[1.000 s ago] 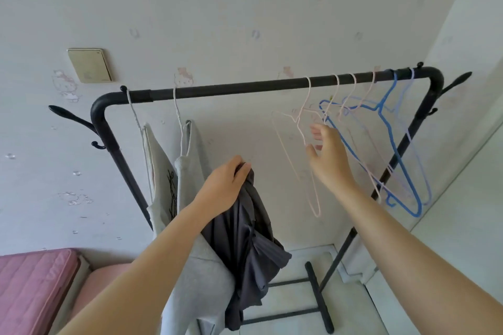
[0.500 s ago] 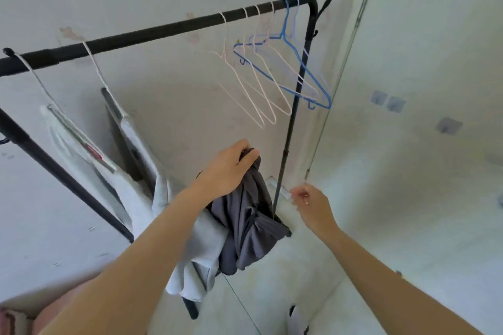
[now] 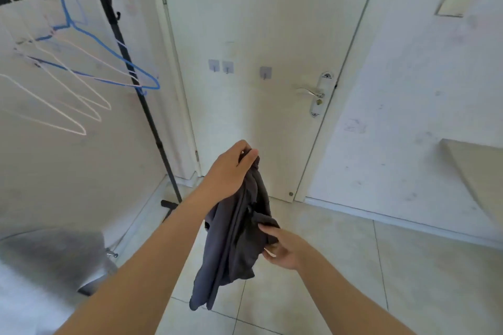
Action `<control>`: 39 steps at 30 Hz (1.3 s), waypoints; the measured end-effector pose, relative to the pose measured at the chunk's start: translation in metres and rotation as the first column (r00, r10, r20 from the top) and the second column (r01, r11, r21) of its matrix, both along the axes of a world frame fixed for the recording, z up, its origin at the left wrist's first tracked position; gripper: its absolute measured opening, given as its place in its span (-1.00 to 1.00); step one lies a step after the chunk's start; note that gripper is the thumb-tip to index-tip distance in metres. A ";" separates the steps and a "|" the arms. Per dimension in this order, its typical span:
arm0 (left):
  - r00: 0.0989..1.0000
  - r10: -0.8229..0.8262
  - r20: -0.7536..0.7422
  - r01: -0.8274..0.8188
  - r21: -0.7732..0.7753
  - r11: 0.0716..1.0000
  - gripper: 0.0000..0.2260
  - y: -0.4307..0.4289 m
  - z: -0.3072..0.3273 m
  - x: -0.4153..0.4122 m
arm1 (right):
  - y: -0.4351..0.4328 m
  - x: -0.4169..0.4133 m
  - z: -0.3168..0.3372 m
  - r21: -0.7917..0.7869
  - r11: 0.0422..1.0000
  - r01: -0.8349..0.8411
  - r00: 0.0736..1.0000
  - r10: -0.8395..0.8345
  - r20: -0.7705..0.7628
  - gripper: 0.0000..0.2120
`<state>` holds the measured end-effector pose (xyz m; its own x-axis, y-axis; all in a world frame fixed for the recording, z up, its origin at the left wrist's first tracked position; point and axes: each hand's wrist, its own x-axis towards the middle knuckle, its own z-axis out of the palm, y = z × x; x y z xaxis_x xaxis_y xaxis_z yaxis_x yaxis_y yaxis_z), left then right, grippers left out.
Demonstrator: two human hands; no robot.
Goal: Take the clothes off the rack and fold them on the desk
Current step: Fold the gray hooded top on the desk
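— Where does it stand?

— I have one piece off the rack (image 3: 117,35): a dark grey garment (image 3: 236,242), hanging bunched in the air in front of me, over the tiled floor (image 3: 353,266) and in front of the door (image 3: 258,35). My left hand (image 3: 231,171) holds it from above, fingers curled tight round the gathered top. My right hand (image 3: 283,250) is lower down, one finger laid on the cloth and the others curled under a fold, pinching it. There is a pale sliver by that palm; I cannot tell what it is.

— Nothing folded, then?

— Not that I can see. The garment is touching no surface at all. At the right edge there is a pale tabletop (image 3: 479,171), well apart from my hands, which I take for the desk. What shows of it carries no clothes, though most of it is out of view.

— And the rack?

— The end I can see carries only bare hangers: a blue hanger (image 3: 109,54) and several pale hangers (image 3: 68,95), all with nothing on them. At the lower left there is a blurred grey cloth (image 3: 54,253) close to the camera. I judge it to be another piece waiting on the rack, but it is too smeared to be sure.

— So, early or late?

— Somewhere in the middle, I would say. This piece is taken down but not laid out or folded, and at least one more probably remains.
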<state>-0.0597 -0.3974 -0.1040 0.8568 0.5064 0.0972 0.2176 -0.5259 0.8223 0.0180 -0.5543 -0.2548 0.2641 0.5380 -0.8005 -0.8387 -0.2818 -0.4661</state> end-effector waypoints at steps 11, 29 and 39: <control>0.963 -0.256 -0.091 0.240 -0.152 0.959 -0.85 -0.189 -0.013 0.142 | -0.267 0.170 0.079 0.022 0.926 0.377 0.266 -0.132 0.955 -0.79; 0.742 -0.634 -0.217 0.669 0.184 0.720 -0.85 -0.498 0.020 0.419 | -0.660 0.304 0.163 -0.236 0.711 0.662 -0.071 0.373 0.925 -0.54; 0.651 -0.759 -0.022 0.680 0.463 0.569 -0.88 -0.634 0.076 0.621 | -0.772 0.449 0.244 -0.400 0.126 0.908 0.225 0.658 0.719 -0.64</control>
<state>0.5612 -1.0315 -0.0279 0.8688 -0.3929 0.3014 -0.4943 -0.7244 0.4805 0.4666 -1.3259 -0.0103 0.8310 -0.3527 0.4302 -0.2798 -0.9334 -0.2248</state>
